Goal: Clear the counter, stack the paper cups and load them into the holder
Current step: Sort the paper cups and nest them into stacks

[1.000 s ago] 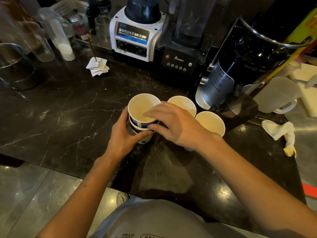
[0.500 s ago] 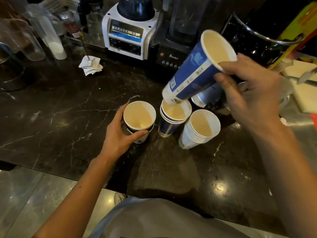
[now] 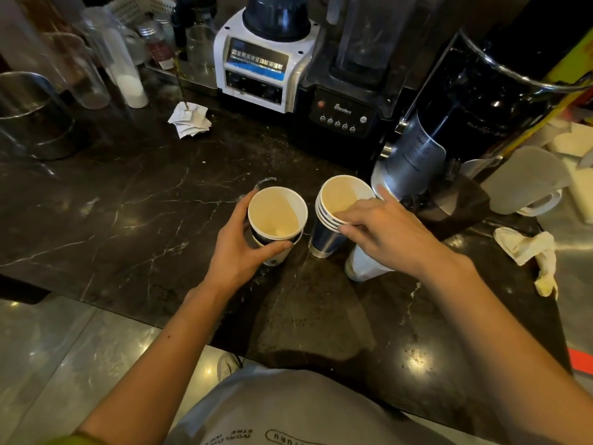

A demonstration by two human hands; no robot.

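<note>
Three groups of blue-and-white paper cups stand on the dark marble counter [image 3: 128, 226]. My left hand [image 3: 239, 248] grips the left stack of cups [image 3: 276, 216] around its side. The middle stack of cups [image 3: 337, 203] holds several nested cups; my right hand [image 3: 385, 232] rests its fingertips on that stack's near rim. A third stack of cups [image 3: 362, 268] stands tilted under my right wrist, mostly hidden. No cup holder is visible.
A white blender [image 3: 263, 65] and a black blender [image 3: 349, 91] stand at the back, with a black grinder [image 3: 465, 117] to their right. A frosted jug [image 3: 526, 181] and a crumpled cloth [image 3: 529, 252] lie right; paper slips [image 3: 189, 120] and clear containers [image 3: 118, 59] sit back left.
My right hand lifted a blue cup off the left stack, carried it right and set it into the middle stack. My left hand stayed on the left stack.
</note>
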